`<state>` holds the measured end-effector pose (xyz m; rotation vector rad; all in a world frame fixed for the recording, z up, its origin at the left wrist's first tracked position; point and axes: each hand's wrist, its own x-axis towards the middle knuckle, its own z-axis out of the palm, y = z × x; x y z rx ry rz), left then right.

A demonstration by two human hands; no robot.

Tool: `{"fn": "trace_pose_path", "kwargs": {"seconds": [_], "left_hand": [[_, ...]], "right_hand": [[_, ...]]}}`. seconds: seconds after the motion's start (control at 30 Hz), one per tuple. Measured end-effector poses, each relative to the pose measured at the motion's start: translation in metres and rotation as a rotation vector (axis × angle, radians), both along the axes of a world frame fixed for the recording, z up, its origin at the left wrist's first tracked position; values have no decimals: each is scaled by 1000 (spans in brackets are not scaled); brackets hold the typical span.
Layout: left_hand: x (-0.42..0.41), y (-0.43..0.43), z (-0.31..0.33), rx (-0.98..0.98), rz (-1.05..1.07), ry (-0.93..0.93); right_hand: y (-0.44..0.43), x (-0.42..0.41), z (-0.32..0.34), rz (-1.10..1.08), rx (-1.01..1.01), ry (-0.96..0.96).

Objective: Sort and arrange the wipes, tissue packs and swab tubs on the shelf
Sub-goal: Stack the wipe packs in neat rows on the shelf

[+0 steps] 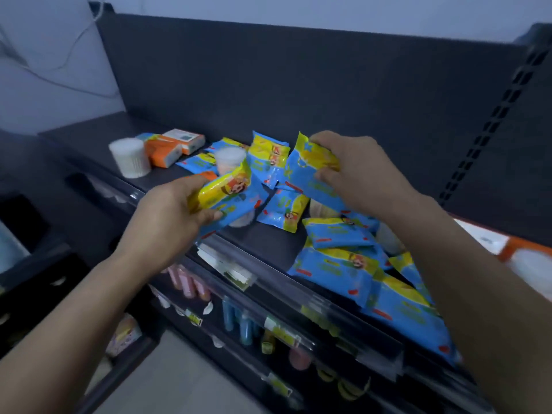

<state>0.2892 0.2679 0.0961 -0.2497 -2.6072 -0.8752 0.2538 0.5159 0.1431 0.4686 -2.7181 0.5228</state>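
Several blue-and-yellow wipes packs lie scattered across the dark shelf (263, 240). My left hand (170, 213) grips one wipes pack (230, 192) above the shelf's front edge. My right hand (355, 171) holds another wipes pack (310, 165) lifted over the pile. More wipes packs (337, 264) are heaped at the right front. Orange tissue packs (170, 147) sit at the back left beside a clear swab tub (130, 158). A second swab tub (228, 159) stands behind my left hand's pack, partly hidden.
The shelf's dark back panel (298, 85) rises behind the goods. An orange-and-white box (519, 255) shows at the far right. Price-label strips (236, 270) line the front edge. Lower shelves hold pink and blue tubes (239, 321). The floor (179, 377) lies below.
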Motion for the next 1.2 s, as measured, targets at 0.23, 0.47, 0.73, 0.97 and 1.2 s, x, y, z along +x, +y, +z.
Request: {"fn": "trace_pose_path", "kwargs": {"seconds": [0.23,0.47,0.73,0.97,1.2], "left_hand": [[-84,-15,9,-32,-29,69],[-167,-5,21,-44,-133,60],[-253,13,8,-160,-372,-28],[-305,34,-22,-473,-716,-106],[-342,34,-42,-814,-731,-76]], "right_hand": [[-22,-82,-10,-14,-42,9],[-16,-142,-15,-101,-63,-2],[1,-183,-29,-285,-48,-103],[-5,-203,-53,-456,3,-262],[-22,-222,-62,-472,48,-469]]}}
